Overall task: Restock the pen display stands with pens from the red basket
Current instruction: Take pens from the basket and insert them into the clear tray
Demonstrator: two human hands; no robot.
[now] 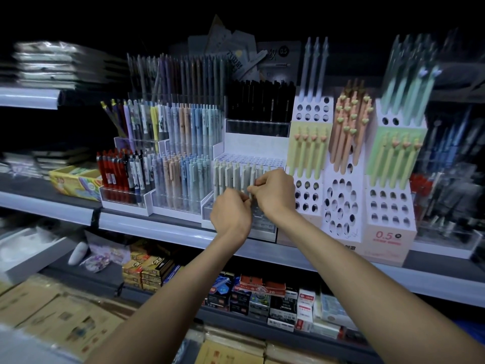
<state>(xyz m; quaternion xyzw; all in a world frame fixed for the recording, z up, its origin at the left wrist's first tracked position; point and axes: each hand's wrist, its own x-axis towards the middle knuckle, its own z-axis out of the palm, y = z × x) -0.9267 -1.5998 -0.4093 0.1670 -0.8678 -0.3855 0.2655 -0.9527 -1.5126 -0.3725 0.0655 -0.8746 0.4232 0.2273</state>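
1. Furthest left on the middle shelf (147,227), a yellow box (76,181) sits beside a clear stand of red and black pens (118,177).
2. Next along, pastel pens (183,174) in blue, peach and grey stand upright, packed in stepped rows.
3. Centre: a white display stand (252,143), with a front row of grey-white pens (228,176) standing upright in it.
4. Left hand (231,214) is raised before that row. Its fingers are curled, with the tips against the lower end of one pale pen (251,193). Whether it truly holds the pen or only touches it, I cannot tell.
5. Right hand (273,190) is just beside the left and touching it. Thumb and forefinger pinch the same pen at the right end of the row.
6. Right of the hands are tall cardboard stands with green pens (307,153), peach pens (346,135) and mint pens (401,101). Below the pens, round holes show dark.
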